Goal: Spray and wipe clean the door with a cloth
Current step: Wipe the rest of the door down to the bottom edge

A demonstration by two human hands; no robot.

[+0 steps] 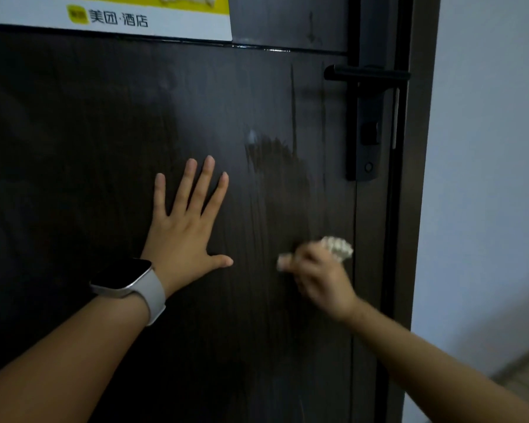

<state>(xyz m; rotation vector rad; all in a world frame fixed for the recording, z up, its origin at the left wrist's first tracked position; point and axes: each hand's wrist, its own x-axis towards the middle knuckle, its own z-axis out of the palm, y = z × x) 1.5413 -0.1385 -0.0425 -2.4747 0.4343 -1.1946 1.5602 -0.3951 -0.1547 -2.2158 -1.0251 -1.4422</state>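
Note:
A dark brown door [104,132] fills most of the view, with wet streaks running down its right half. My left hand [184,227] presses flat on the door with its fingers spread and straight; a pale watch sits on that wrist. To the right, below the lock, my right hand [318,273] grips a bunched pale cloth [338,247] against the door. The right hand is blurred. No spray bottle is in view.
A black lever handle [364,73] and lock plate [367,132] sit at the door's right edge. A white and yellow poster [135,19] is stuck at the top. The dark frame [416,178] meets a pale wall [486,178] on the right.

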